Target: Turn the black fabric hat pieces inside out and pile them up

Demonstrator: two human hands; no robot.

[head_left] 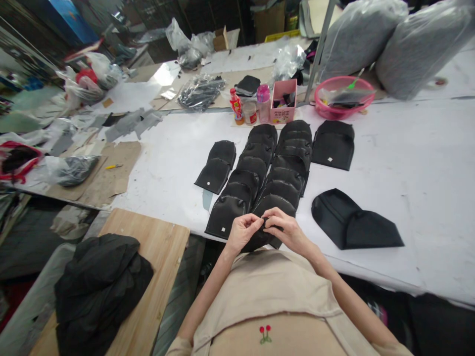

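At the front edge of the table, close to my body, a black leather-like piece (255, 242) is between my hands. My left hand (243, 231) pinches its upper edge with thumb and forefinger. My right hand (286, 230) has its fingers bent and closed on the same edge, close beside the left fingertips. What exactly lies between the fingertips is too small to tell. Beyond my hands, two overlapping rows of similar black pieces, a left row (243, 183) and a right row (291, 163), run away from me.
Black pieces lie left (217, 165) and right (333, 146) of the rows, with a folded one (352, 222) nearer right. Behind stand a drink bottle (236, 106), a pink box (284, 101) and a pink basin (343, 94). Black cloth (102, 287) covers a wooden board (163, 257) at left.
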